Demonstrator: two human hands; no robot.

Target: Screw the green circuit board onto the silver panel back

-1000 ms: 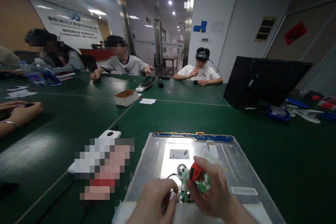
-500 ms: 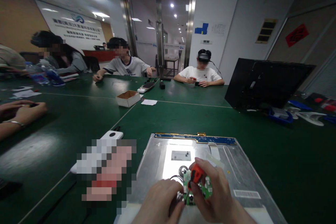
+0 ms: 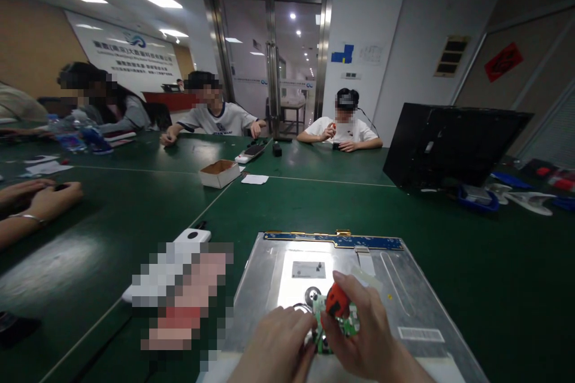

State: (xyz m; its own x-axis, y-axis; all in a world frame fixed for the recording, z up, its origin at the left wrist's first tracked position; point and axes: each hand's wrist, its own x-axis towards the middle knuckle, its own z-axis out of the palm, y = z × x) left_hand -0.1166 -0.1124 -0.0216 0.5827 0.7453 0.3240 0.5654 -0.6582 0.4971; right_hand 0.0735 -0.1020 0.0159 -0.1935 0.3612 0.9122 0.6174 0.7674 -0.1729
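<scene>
A silvery metal panel (image 3: 278, 311) lies on the green table, with a blue circuit strip (image 3: 372, 243) along its far edge. Over the panel's near half is a small green circuit board (image 3: 320, 305). My right hand (image 3: 371, 329) is closed on the orange and black handle of a tool (image 3: 338, 299), held above the board; its tip is hidden. My left hand (image 3: 278, 341) pinches the board's left edge, where small silvery parts show. A round metal disc (image 3: 312, 295) sits on the panel just beyond the board.
Left of the panel, a white device (image 3: 193, 236) and a blurred pink item (image 3: 197, 293) lie on the table (image 3: 251, 209). Farther off is an open box (image 3: 220, 173). A black monitor (image 3: 449, 146) stands at the right. Several people sit around; a person's hands (image 3: 54, 203) rest at the left.
The orange handle has tilted and turned slightly in my right hand. My left hand has barely moved. Across the table, a person's hand has risen. The whole view has shifted slightly.
</scene>
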